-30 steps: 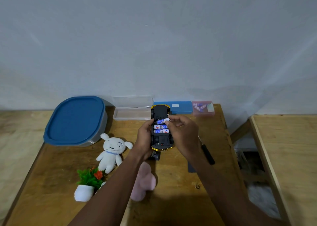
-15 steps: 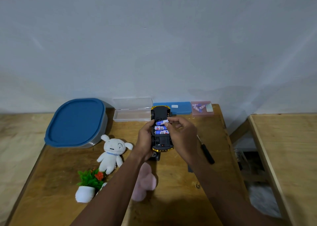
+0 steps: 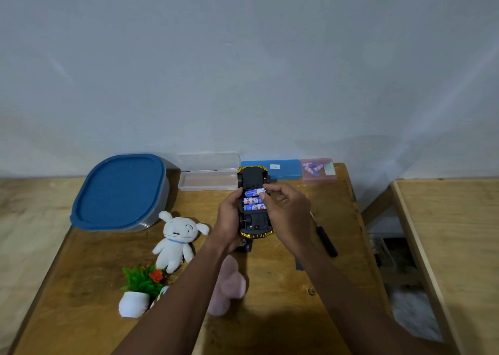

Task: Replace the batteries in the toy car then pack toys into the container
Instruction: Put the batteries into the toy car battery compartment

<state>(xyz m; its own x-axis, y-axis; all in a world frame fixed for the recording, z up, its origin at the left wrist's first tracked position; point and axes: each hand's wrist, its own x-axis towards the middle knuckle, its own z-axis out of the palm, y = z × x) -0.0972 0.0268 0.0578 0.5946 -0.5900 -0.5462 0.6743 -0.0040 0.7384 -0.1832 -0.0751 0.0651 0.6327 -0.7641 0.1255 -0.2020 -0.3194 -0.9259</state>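
Note:
A yellow toy car (image 3: 252,176) lies upside down, black underside up, above the wooden table (image 3: 270,287). My left hand (image 3: 229,219) grips its left side. In the open battery bay two blue-and-white batteries (image 3: 253,203) lie side by side. My right hand (image 3: 287,211) pinches a third battery (image 3: 255,192) at the bay's far slot, tilted slightly. The grey container with a blue lid (image 3: 120,191) stands at the back left. A white plush dog (image 3: 176,240), a pink plush (image 3: 229,287) and a small potted plant (image 3: 140,287) lie at the near left.
An open clear case (image 3: 209,174), a blue case (image 3: 283,168) and a pink box holding batteries (image 3: 318,169) line the back edge by the wall. A black screwdriver (image 3: 325,240) lies right of my right hand. A second wooden surface (image 3: 453,246) stands to the right across a gap.
My right hand has shifted the third battery slightly within the far slot of the bay. The car and my left hand have stayed about where they were.

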